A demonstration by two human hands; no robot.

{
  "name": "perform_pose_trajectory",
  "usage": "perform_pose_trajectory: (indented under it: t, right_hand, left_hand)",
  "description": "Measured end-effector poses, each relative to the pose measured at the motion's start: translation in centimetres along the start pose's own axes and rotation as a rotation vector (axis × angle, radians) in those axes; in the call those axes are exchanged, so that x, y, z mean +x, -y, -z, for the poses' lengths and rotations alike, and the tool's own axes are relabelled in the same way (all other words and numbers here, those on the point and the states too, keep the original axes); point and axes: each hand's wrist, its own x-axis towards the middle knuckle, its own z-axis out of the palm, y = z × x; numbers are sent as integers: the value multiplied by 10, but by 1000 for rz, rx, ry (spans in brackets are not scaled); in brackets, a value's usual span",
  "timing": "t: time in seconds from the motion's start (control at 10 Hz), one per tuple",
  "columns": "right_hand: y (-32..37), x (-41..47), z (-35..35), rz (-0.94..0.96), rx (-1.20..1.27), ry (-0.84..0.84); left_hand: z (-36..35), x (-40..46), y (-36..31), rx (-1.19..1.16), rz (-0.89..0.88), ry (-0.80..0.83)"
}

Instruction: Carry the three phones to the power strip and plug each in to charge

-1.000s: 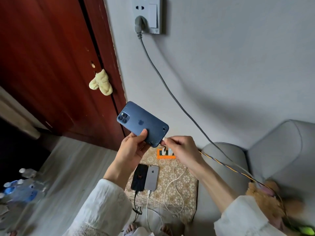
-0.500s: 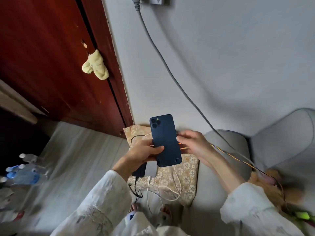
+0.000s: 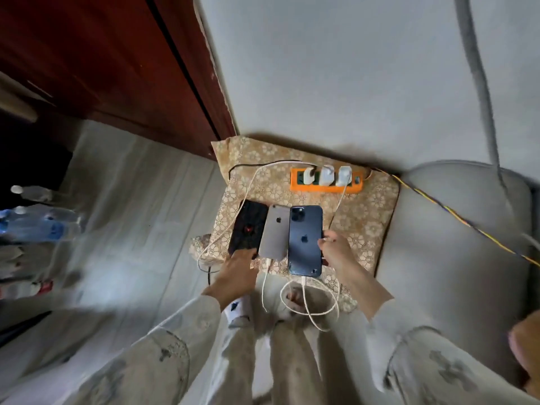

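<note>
Three phones lie face down, side by side, on a cloth-covered stool (image 3: 368, 217): a black phone (image 3: 247, 226), a silver phone (image 3: 276, 232) and a blue phone (image 3: 305, 241). A white cable (image 3: 304, 290) runs from the blue phone's lower end and loops over the stool's front edge. Behind the phones an orange power strip (image 3: 325, 187) holds three white chargers. My right hand (image 3: 336, 251) pinches the blue phone's right edge. My left hand (image 3: 238, 271) rests its fingertips at the black phone's lower end.
A grey sofa arm (image 3: 455, 244) stands right against the stool. The strip's yellow braided cord (image 3: 438, 206) crosses it. A red-brown door (image 3: 117, 68) and water bottles (image 3: 35, 223) on the floor are to the left. A grey cord (image 3: 479, 83) hangs down the wall.
The blue phone, held up in both hands before, has come down flat beside the silver phone with its cable plugged in. My left hand has let go of it and moved to the black phone.
</note>
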Motion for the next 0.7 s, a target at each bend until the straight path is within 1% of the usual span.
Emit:
perform_pose_trajectory:
  t: [0.1, 0.2, 0.3, 0.4, 0.5, 0.6, 0.7]
  right_hand:
    - [-25, 37, -12, -47, -17, -33]
    - [-48, 62, -14, -82, -14, -69]
    - [-61, 75, -14, -64, -32, -105]
    - [-60, 76, -20, -54, -23, -78]
    - [-57, 75, -28, 79, -236, -153]
    - [-53, 69, -34, 131, -256, -194]
    - [-48, 65, -35, 87, -272, -97]
  left_hand:
    - [-24, 32, 21, 227, 7, 1]
    - [-39, 59, 29, 440, -71, -32]
    - [-47, 79, 34, 510, -113, -48]
    - [-54, 85, 38, 529, -117, -64]
    - [-50, 87, 40, 530, -130, -34]
    - [-42, 87, 39, 507, -137, 34]
    - [-34, 88, 39, 460, -134, 96]
